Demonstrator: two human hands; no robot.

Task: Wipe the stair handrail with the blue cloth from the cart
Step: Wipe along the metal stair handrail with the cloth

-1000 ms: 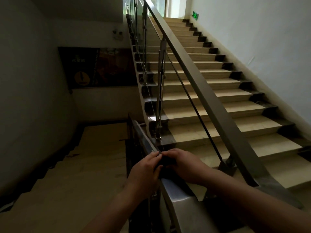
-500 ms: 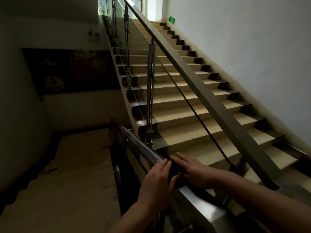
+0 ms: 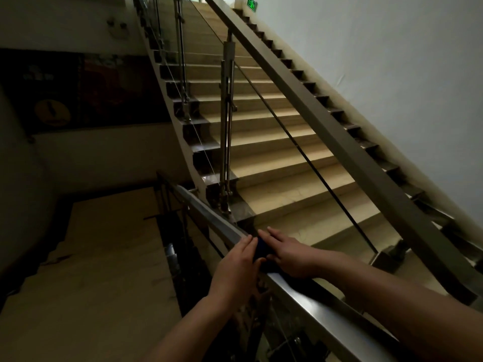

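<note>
A dark blue cloth [image 3: 261,250] lies on the steel handrail [image 3: 203,207] that slopes down toward the lower flight. Only a small patch of it shows between my hands. My left hand [image 3: 236,267] lies over the rail's left side with its fingers straight and its thumb touching the cloth. From the right, my right hand [image 3: 290,254] presses flat on the cloth, fingers stretched out along the rail. Nearer me, the rail's top [image 3: 308,301] shines bare.
A second brown handrail [image 3: 339,142] on glass panels and steel posts [image 3: 226,126] climbs along the upward stairs [image 3: 274,163]. A lower landing [image 3: 104,257] lies to the left, below the rail. The white wall [image 3: 392,74] bounds the right side. The light is dim.
Both hands have slid the cloth forward along the rail, away from me. The fingers of my right hand went from curled to straight. The view has turned left.
</note>
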